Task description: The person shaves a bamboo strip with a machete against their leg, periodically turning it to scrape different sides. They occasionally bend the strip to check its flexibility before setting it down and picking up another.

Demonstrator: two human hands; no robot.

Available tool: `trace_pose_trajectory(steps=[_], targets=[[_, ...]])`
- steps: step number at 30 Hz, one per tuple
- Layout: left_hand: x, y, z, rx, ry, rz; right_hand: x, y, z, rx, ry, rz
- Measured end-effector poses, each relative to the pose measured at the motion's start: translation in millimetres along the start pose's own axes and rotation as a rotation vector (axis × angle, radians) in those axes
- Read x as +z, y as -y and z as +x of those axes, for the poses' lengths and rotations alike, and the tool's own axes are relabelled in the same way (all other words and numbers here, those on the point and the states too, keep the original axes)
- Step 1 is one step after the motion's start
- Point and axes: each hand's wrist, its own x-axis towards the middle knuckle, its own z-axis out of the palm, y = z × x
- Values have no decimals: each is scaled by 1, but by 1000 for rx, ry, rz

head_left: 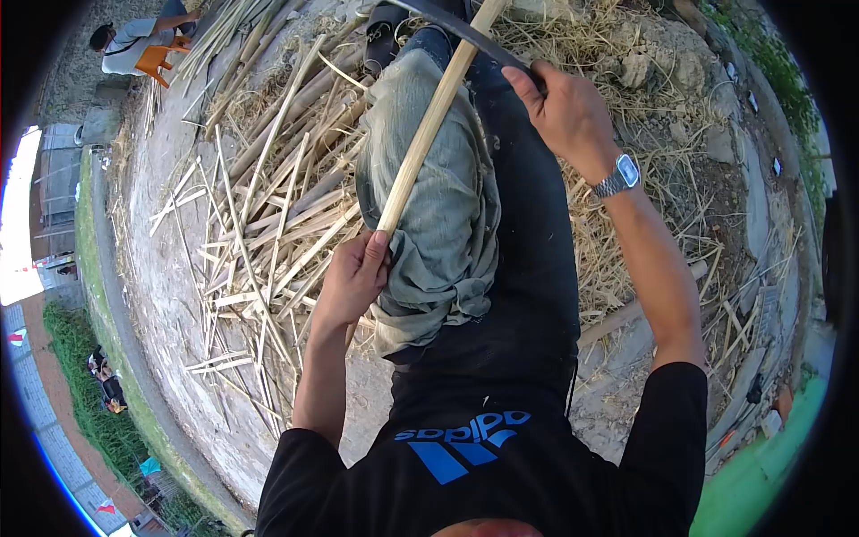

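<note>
My left hand is closed around the near end of a long, flat bamboo strip, thumb lying along it. The strip slants up and away over a grey-green cloth draped on my left leg. My right hand, with a watch on its wrist, grips a long dark-bladed knife. Its blade reaches to the upper left and crosses the strip near the strip's far end. The handle is mostly hidden inside my fingers.
Split bamboo strips and poles lie in a loose pile on the ground at left. Shavings cover the ground at right, beside clods of earth. A person sits on an orange stool at the upper left.
</note>
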Motion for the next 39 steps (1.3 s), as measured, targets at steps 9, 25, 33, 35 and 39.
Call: trace_pose_trajectory(steps=[9,25,33,35,39], targets=[[-3,18,2,1,60,-80,12,1,-11,-156,-66,-39],[-12,30,-2,341,-374,510,-39,-69,-48,658,-207,854],[-37,34,5,620,-552,745,-27,-15,-67,350,-346,951],[-41,40,8,682,-575,754,-31,-10,-63,351,-330,719],[-49,46,17,807,-617,892,-38,-18,-58,502,-276,720]])
